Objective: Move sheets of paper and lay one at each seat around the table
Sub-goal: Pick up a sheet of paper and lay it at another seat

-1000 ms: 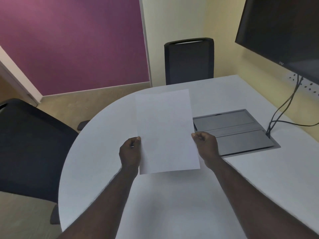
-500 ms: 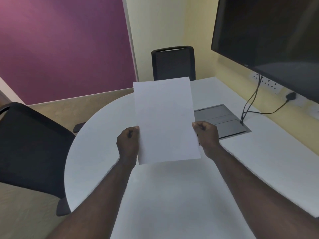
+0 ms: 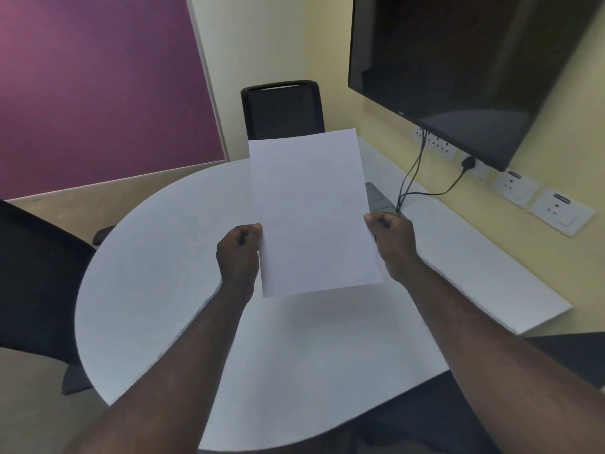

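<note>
— Head view, what are you holding?
— You hold a blank white sheet of paper [image 3: 312,211] up over the round white table [image 3: 157,273], clear of its top. Your left hand [image 3: 238,253] pinches the sheet's left edge, thumb on the front and curled fingers behind; your right hand [image 3: 391,244] pinches the right edge the same way.
— What has changed since a second ago?
— Your grip is the same, both hands at the sheet's lower half. The sheet has come up toward the camera and now covers the lower part of the far black chair [image 3: 283,108] beyond the table, where before it lay below that chair's back. Your view has swung right: the wall screen [image 3: 458,67] fills more of the picture, and the wall sockets [image 3: 537,198] under it have come into sight.
— And the grey floor-box lid in the table?
— Only a sliver of that grey cable panel [image 3: 376,196] shows, just right of the sheet, with black cables [image 3: 412,178] running down to it. A second black chair [image 3: 36,276] stands at the table's left.
</note>
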`<move>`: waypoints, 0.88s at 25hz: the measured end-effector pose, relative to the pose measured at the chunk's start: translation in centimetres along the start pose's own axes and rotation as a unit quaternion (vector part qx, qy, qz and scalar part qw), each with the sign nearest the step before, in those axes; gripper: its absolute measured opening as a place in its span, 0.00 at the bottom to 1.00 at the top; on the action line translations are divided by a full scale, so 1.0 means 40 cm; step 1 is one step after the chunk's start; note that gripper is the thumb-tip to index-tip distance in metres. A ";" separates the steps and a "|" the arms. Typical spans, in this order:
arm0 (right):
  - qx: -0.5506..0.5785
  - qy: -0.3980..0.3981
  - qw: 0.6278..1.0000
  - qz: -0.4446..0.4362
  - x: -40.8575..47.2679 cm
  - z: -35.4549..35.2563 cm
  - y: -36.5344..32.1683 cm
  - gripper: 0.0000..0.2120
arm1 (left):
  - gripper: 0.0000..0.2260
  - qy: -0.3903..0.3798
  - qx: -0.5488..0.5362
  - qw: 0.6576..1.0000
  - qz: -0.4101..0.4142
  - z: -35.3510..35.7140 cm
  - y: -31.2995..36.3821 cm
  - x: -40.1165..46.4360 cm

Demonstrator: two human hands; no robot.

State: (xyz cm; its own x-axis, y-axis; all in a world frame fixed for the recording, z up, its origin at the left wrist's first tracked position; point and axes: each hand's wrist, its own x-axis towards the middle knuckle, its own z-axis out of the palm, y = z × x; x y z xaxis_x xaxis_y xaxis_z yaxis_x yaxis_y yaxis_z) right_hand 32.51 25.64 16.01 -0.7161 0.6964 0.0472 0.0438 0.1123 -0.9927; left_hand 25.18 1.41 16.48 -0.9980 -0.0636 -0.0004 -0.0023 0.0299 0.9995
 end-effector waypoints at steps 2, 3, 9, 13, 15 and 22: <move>0.000 0.000 1.000 0.000 -0.012 -0.067 0.001 0.08 | 0.06 0.002 0.002 1.000 0.004 0.039 0.008 -0.059; 0.000 -0.002 1.000 -0.001 -0.018 -0.108 0.000 0.09 | 0.06 0.005 0.001 1.000 0.007 0.063 0.014 -0.094; -0.041 -0.028 0.998 -0.024 -0.018 -0.330 0.007 0.09 | 0.06 0.015 0.006 1.000 0.026 0.190 0.031 -0.269; -0.046 -0.033 0.998 -0.038 -0.012 -0.427 0.010 0.07 | 0.06 0.024 0.006 0.999 0.024 0.258 0.027 -0.354; -0.044 -0.033 0.998 -0.034 -0.006 -0.460 0.015 0.08 | 0.06 0.024 0.004 0.999 0.023 0.285 0.028 -0.382; -0.036 -0.028 0.999 -0.010 0.037 -0.541 0.054 0.09 | 0.07 0.020 0.008 1.000 0.010 0.384 0.013 -0.400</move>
State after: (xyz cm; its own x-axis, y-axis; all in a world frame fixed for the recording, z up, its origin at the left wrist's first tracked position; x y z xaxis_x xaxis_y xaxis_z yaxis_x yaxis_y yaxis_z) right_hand 46.62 42.25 16.34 -0.7544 0.6538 0.0586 0.0781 0.1781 -0.9809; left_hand 40.16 17.78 16.55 -0.9945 -0.1027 0.0207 0.0159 0.0467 0.9988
